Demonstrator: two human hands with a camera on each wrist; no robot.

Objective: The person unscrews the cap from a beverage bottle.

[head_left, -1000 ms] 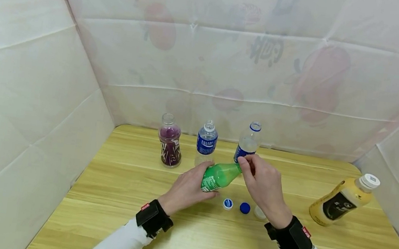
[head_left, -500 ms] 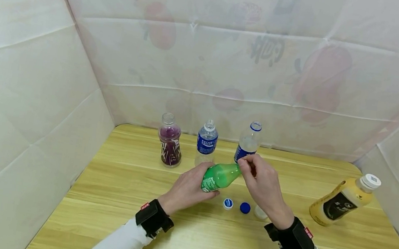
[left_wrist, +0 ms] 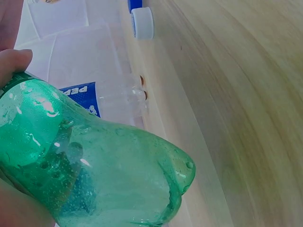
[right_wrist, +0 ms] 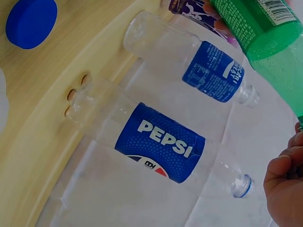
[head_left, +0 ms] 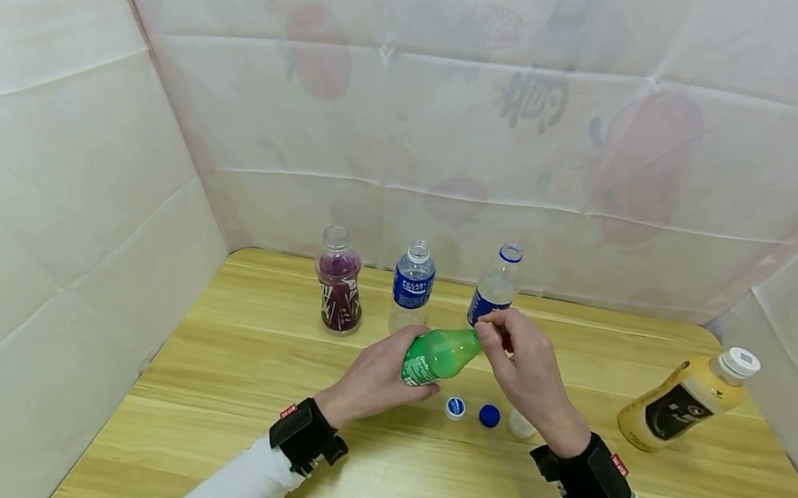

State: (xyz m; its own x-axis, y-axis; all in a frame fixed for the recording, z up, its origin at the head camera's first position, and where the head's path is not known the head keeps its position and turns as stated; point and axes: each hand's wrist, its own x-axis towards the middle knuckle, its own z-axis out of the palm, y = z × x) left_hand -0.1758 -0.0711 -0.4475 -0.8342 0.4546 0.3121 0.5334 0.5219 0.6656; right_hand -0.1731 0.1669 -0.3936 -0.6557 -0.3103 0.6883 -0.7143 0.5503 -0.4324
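My left hand (head_left: 375, 376) grips a green soda bottle (head_left: 441, 356) around its lower body and holds it tilted above the table, neck toward the right. Fingers and thumb of my right hand (head_left: 523, 366) pinch the bottle's top end; they cover the cap. Up close in the left wrist view, the green plastic (left_wrist: 118, 165) looks wet and beaded with bubbles. Just behind the hands, an uncapped Pepsi bottle (right_wrist: 161, 142) stands upright. Beside it stands an uncapped Pocari Sweat bottle (head_left: 414, 285).
An uncapped bottle of purple drink (head_left: 340, 283) stands at the back left. On the right is a yellow bottle (head_left: 685, 400) with its white cap on. In front of the hands lie a white-and-blue cap (head_left: 455, 409), a blue cap (head_left: 490, 416) and a whitish cap (head_left: 520, 424).
Hardly anything moves. My left hand keeps its grip on the green bottle, while the right fingers shift slightly at its top end.
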